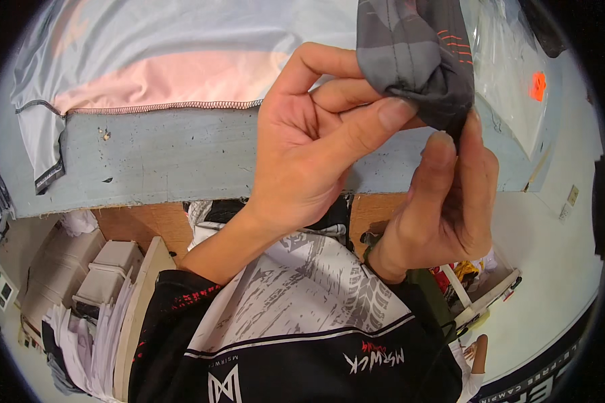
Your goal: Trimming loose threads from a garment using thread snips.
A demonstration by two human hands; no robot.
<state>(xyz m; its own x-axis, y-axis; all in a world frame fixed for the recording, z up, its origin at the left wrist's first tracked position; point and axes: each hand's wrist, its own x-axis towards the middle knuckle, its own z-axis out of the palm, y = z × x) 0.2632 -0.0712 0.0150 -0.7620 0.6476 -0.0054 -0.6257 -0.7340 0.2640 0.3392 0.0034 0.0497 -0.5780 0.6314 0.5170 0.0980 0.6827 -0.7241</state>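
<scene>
Head view, looking down over the near edge of the grey worktop.

Left hand: raised above the near edge, palm turned toward the camera, fingers curled. Thumb pressed across against the lower bunched end of a dark grey garment, index finger behind the fabric. Pinch grip closed on the cloth.

Right hand: just beside the left, slightly lower, back of hand to the camera. Thumb and fingertips closed narrow on the bottom tip of the same garment, touching the fabric directly below the left thumb.

Dark grey garment: hangs down from the top of the frame, toward the right end of the worktop, held clear of the surface between both hands. Seam lines run down it; small orange stripes show on its right side. Lower end is gathered into a tight fold.

Pale pink and light grey garment: lies flat on the far left part of the worktop, stitched hem parallel to the near edge.

Clear plastic bag with an orange sticker: at the right far corner, behind the held garment.
</scene>
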